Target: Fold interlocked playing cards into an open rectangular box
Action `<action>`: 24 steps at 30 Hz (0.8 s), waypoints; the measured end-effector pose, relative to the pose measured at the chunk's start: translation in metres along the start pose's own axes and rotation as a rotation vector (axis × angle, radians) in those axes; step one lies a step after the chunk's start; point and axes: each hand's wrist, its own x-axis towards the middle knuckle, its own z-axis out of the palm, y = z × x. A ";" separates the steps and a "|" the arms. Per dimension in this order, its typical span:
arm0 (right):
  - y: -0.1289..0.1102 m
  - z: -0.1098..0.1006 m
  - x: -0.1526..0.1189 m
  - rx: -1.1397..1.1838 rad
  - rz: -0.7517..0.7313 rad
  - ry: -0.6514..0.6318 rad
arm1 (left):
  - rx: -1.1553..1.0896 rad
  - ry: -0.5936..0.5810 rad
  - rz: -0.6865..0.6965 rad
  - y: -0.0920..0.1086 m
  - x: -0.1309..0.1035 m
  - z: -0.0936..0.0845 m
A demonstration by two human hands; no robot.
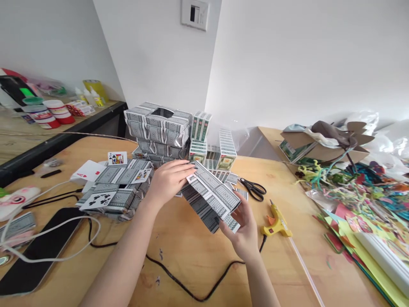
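Note:
Between my hands, above the table, is a tilted box-like piece made of playing cards (220, 189), with patterned grey backs outward and a dark hollow showing. My left hand (171, 179) grips its upper left end, fingers over the top edge. My right hand (241, 230) closes round the lower right end, thumb on the near side. Left of my hands lies a low block covered in cards (128, 175), some loose cards face up on it. Behind stands a taller stack of card-covered boxes (159, 132). A yellow hot glue gun (277, 221) lies right of my right hand.
Black-handled scissors (254, 188) lie behind the glue gun. Several green card packs (226, 149) stand at the back. A black cable (191, 294) crosses the front. A phone (41, 251) and white cord lie left; coloured paper (361, 243) and pipe cleaners (345, 183) pile up right.

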 end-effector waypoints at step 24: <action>0.046 -0.010 0.012 0.028 0.359 -0.054 | 0.177 -0.504 -0.512 -0.047 -0.036 0.062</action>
